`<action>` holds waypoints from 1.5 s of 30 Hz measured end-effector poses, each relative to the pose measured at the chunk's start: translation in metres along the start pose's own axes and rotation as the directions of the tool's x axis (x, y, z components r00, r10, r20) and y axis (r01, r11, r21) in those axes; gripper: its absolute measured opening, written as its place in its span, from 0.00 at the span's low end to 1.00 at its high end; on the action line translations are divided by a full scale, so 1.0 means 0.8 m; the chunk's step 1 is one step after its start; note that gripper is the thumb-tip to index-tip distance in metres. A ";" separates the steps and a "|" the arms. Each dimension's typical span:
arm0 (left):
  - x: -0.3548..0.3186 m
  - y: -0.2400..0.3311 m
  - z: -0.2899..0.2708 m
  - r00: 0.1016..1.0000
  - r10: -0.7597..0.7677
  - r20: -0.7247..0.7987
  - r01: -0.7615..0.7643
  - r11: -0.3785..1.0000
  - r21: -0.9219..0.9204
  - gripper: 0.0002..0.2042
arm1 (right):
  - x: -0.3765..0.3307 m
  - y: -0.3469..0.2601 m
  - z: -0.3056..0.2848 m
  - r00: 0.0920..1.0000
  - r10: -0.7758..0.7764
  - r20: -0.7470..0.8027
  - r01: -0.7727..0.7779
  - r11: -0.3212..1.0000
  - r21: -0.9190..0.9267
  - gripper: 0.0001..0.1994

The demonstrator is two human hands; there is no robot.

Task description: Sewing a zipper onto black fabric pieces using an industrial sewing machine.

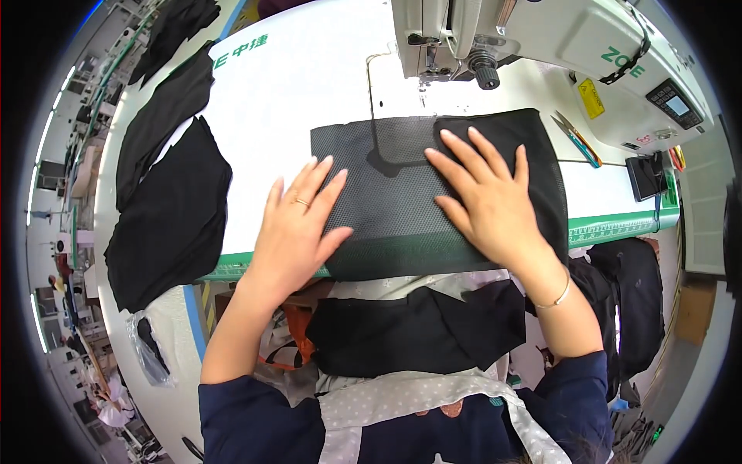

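Both your forearms enter from the lower edge in dark blue sleeves pushed back from the wrists and reach forward over the near edge of the table. Your left hand (297,224) lies flat, palm down, fingers spread and angled toward the right, a ring on one finger. Your right hand (487,203) lies flat too, palm down, fingers fanned toward the upper left, a thin bangle at the wrist. Neither hand grips anything; both press open-palmed, set apart with the fingertips pointing roughly toward each other.
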State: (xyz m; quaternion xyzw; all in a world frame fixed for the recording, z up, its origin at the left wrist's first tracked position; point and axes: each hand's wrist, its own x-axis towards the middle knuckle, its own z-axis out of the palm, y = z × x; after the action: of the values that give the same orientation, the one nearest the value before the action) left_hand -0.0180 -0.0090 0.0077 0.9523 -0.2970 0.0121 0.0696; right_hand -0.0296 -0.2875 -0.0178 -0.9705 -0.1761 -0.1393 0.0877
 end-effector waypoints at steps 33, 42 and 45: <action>-0.093 0.084 0.081 0.996 0.082 0.038 -0.055 0.885 -0.462 0.05 | -0.138 0.250 -0.074 0.901 0.293 -0.319 -0.345 0.931 -0.120 0.12; -0.080 0.081 0.064 0.920 0.031 0.390 0.195 0.827 -0.527 0.07 | -0.162 -0.041 0.017 0.977 -0.009 0.211 -0.088 0.892 0.444 0.18; -0.090 0.080 0.045 0.929 -0.010 0.370 0.242 0.774 -0.586 0.06 | -0.155 -0.052 0.045 0.953 -0.016 0.302 -0.161 0.818 0.552 0.10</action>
State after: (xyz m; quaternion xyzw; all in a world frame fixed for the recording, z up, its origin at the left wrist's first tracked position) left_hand -0.1139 -0.0257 -0.0247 0.8803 -0.2262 -0.2590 0.3268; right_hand -0.1480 -0.2806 -0.0841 -0.9153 -0.1831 0.0685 0.3523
